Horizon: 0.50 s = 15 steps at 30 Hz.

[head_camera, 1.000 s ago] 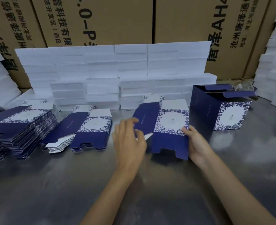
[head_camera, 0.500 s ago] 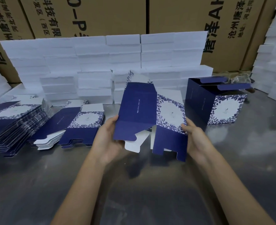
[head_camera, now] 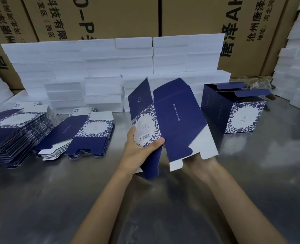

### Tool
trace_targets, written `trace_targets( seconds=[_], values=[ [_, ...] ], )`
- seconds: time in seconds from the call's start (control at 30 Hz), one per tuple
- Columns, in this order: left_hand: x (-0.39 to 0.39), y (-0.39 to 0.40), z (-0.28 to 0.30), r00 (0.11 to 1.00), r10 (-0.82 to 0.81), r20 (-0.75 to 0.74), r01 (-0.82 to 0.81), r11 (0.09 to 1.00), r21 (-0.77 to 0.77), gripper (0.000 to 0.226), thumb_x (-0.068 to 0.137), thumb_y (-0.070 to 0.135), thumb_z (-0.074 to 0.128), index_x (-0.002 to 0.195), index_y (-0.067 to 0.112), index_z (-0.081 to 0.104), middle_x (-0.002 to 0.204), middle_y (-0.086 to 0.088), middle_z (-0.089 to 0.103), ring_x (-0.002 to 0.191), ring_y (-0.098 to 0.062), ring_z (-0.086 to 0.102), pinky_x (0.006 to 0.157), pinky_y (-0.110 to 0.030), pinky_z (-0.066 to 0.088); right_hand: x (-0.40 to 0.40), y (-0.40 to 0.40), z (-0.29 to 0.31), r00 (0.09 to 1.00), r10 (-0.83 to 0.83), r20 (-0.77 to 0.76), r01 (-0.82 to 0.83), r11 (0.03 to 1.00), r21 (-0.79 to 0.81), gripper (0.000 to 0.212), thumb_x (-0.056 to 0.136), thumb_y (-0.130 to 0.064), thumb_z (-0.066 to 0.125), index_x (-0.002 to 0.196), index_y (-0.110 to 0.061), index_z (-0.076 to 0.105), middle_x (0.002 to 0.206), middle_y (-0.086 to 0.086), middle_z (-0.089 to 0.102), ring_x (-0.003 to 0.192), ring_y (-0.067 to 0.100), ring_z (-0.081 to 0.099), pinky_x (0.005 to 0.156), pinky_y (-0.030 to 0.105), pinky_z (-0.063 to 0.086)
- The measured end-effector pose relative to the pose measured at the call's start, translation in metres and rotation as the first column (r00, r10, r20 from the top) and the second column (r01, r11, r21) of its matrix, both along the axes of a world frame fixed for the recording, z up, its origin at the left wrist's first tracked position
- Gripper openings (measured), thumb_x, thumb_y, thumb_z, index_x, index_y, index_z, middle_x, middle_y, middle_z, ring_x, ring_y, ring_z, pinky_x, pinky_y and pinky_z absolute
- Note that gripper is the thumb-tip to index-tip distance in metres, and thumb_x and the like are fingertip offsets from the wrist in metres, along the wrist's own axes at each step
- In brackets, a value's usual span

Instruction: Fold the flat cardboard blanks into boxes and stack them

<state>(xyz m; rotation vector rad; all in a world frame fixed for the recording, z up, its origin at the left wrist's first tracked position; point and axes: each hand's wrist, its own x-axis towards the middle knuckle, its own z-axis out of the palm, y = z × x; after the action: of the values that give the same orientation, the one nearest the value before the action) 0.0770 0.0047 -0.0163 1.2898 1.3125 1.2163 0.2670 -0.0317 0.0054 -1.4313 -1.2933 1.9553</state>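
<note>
A navy and white floral cardboard blank (head_camera: 177, 120) is held up above the table, partly opened into a sleeve with its flaps loose. My left hand (head_camera: 138, 148) grips its left panel, thumb across the barcode face. My right hand (head_camera: 200, 162) holds the lower right edge from beneath, mostly hidden by the white flaps. A folded box (head_camera: 233, 110) with open top flaps stands at the right. Two piles of flat blanks lie at the left: a tall pile (head_camera: 13, 131) and a smaller pile (head_camera: 82, 134).
White foam blocks (head_camera: 110, 67) are stacked along the back of the grey metal table (head_camera: 145, 199), with more at both sides. Brown shipping cartons (head_camera: 189, 16) rise behind them. Clear plastic wrap (head_camera: 255, 84) lies behind the folded box.
The blank has been lifted off the table and turned, now showing its barcode panel, and it has opened out. Both hands rose with it; the camera view shifted slightly.
</note>
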Motion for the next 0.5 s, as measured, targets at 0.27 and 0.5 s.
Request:
trace_targets(
  seconds=[0.27,0.5],
  values=[
    [-0.02,0.007,0.01,0.964,0.152,-0.216,-0.089,0.958,0.274,0.112,0.055,0.033,0.097,0.145,0.034,0.032,0.137,0.018,0.05,0.123,0.0,0.049,0.106,-0.025,0.038,0.04,0.024,-0.015,0.776,-0.361,-0.517,0.521,0.829,0.203,0.037,0.101,-0.026,0.057,0.136,-0.014,0.063,0.126,0.01,0.072,0.11,0.029,0.072,0.079,0.038,0.062],
    [-0.046,0.008,0.01,0.964,-0.118,0.238,0.102,0.992,0.08,0.042,0.075,0.023,0.084,0.114,0.031,0.071,0.116,0.004,0.074,0.108,-0.018,0.07,0.096,-0.039,0.052,0.04,0.025,-0.012,0.803,-0.346,-0.485,0.52,0.804,0.288,0.031,0.101,-0.012,0.056,0.131,-0.016,0.064,0.123,0.007,0.074,0.107,0.027,0.073,0.075,0.034,0.062]
  ],
)
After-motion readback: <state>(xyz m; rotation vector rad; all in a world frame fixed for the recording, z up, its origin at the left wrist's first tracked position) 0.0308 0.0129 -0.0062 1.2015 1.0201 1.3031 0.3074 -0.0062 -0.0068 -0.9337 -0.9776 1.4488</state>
